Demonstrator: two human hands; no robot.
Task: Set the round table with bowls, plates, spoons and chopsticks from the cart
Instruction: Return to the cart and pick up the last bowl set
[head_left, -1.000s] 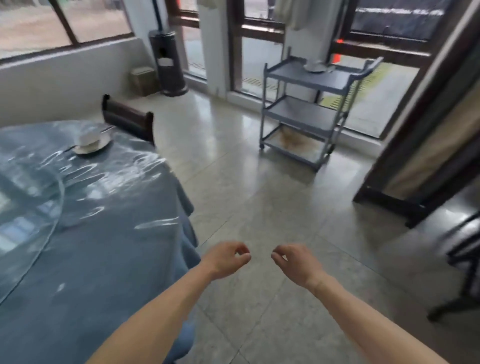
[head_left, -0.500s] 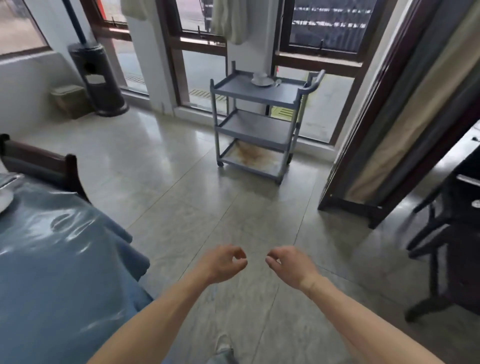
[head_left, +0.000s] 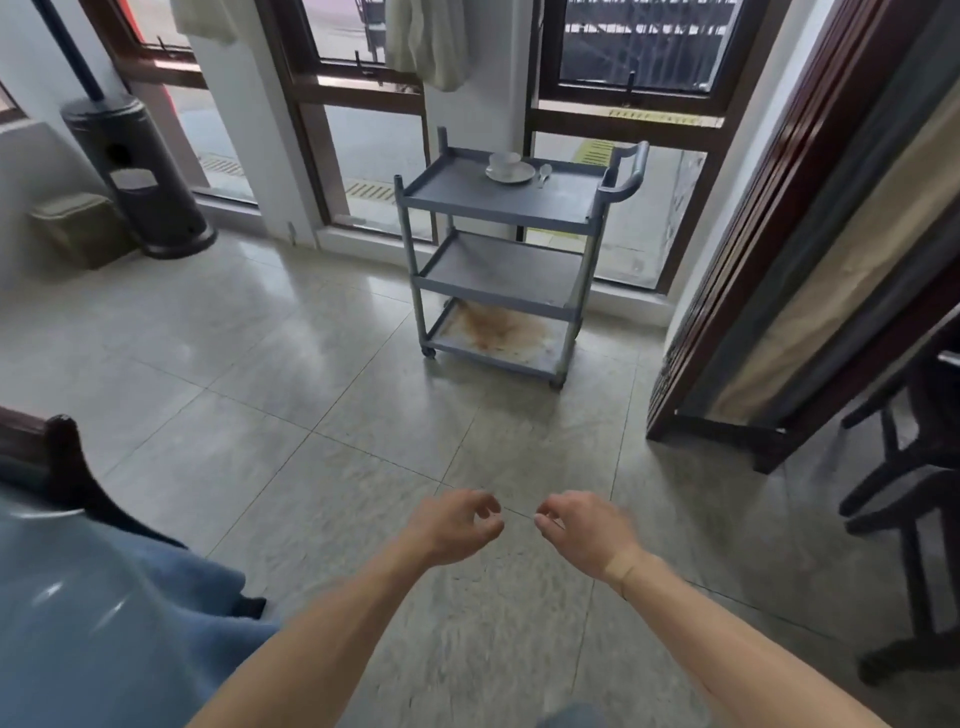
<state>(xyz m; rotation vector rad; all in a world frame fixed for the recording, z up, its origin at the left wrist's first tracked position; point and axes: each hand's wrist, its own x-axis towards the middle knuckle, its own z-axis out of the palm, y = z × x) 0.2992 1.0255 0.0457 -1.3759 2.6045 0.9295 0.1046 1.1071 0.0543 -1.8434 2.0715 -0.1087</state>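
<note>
The cart (head_left: 511, 260) is standing against the windows straight ahead, and everything here is reading off it. On the cart's top shelf, toward the far side, a white bowl (head_left: 504, 160) is sitting on a white plate (head_left: 510, 172), and a white spoon (head_left: 544, 174) is lying just beside the plate on its right, its long axis running roughly toward the viewer. No chopsticks are showing on the cart; the two lower shelves are showing nothing but a rusty stain on the bottom one. Both hands are hanging well short of the cart, over the tiled floor, carrying nothing: the left hand (head_left: 457, 527) and the right hand (head_left: 584, 530) are each loosely curled, fingertips turned toward one another. The crockery is lying forward of and above both hands, almost on the midline between them, so neither hand is clearly nearer; the spoon is sitting slightly to the right hand's side. The blue-clothed table (head_left: 104, 623) is lying well apart from the cart, at lower left, beside a dark chair (head_left: 62, 452).
</note>
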